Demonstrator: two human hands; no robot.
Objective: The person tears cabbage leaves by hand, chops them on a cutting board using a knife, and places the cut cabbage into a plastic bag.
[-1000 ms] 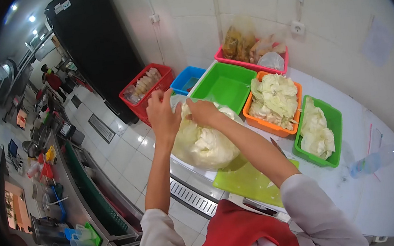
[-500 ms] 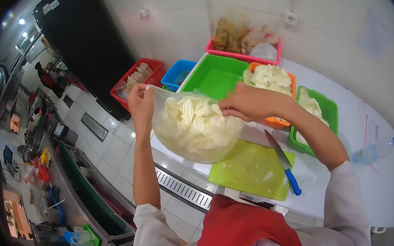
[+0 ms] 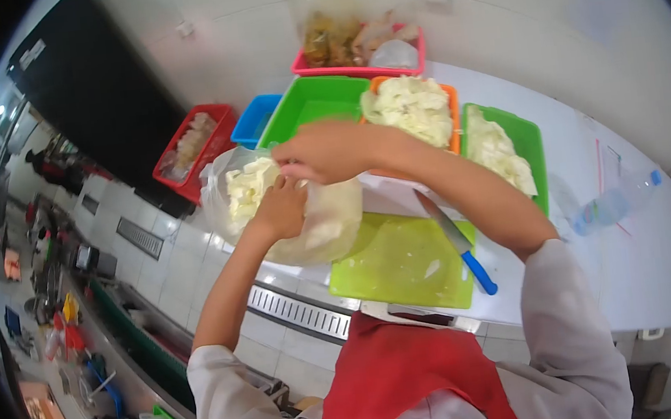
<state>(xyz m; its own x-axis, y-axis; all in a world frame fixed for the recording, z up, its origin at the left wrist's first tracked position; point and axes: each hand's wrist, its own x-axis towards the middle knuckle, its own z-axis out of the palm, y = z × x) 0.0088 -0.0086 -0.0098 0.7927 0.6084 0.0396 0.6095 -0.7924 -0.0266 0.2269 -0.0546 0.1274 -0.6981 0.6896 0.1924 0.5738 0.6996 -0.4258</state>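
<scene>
A clear plastic bag (image 3: 321, 231) of cut cabbage (image 3: 248, 190) rests at the table's left edge, beside the green cutting board (image 3: 398, 260). My left hand (image 3: 282, 208) is closed on the bag's rim, its fingertips near my other hand. Slightly blurred, my right hand (image 3: 325, 152) is closed at the same rim, just above. A knife with a blue handle (image 3: 479, 272) lies across the board's right edge. Behind my right forearm, an orange basket (image 3: 454, 119) holds cabbage leaves, and a green basket (image 3: 537, 143) to its right holds more.
An empty green basket (image 3: 316, 101), a blue basket (image 3: 256, 119) and a red basket (image 3: 217, 136) stand left of the orange one. A pink basket (image 3: 354, 70) with bagged food is at the wall. A bottle (image 3: 617, 203) lies at right. A person (image 3: 53, 170) is far left.
My hands have come together at the bag's rim; the right moved left from the bag's right side. The view has shifted, and the bag's opening looks narrower.
</scene>
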